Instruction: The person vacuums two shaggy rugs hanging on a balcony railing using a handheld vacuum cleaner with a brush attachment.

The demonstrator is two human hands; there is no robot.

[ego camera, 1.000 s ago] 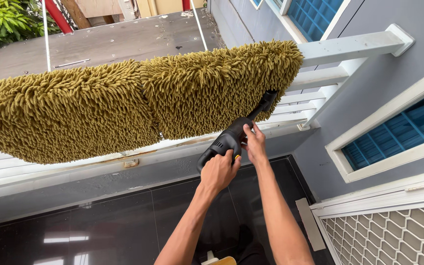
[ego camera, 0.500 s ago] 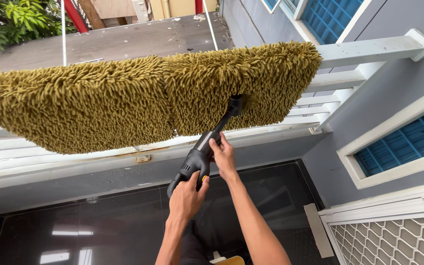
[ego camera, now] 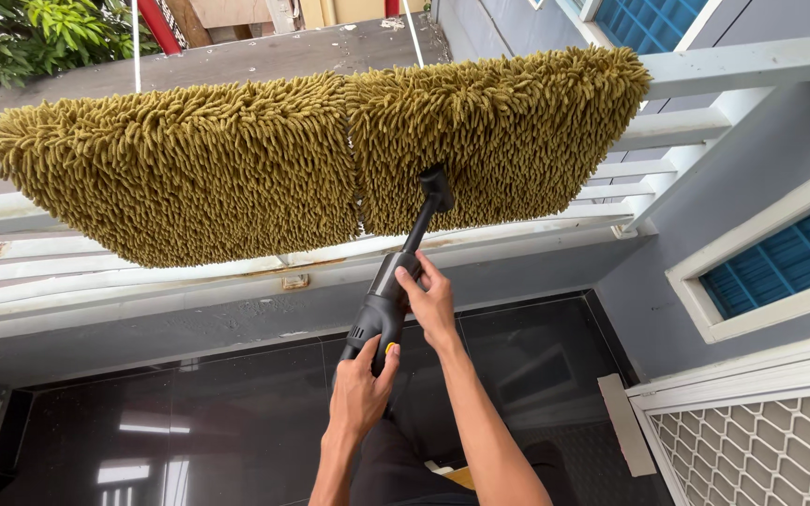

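Above our hands (ego camera: 396, 347) hangs a shaggy cloth mat (ego camera: 311, 150) of thick, rough olive loops. We grip a handheld vacuum (ego camera: 388, 305) of matt black plastic. The railing (ego camera: 142, 281) behind is painted white, chipped; the floor tiles (ego camera: 189, 422) below are dark and glossy.

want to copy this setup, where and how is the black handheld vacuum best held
Take the handheld vacuum at its thick rear handle from below, as the left hand does; the right hand steadies the body from the right. The thin nozzle points up into the shaggy mat, so stay clear of it.
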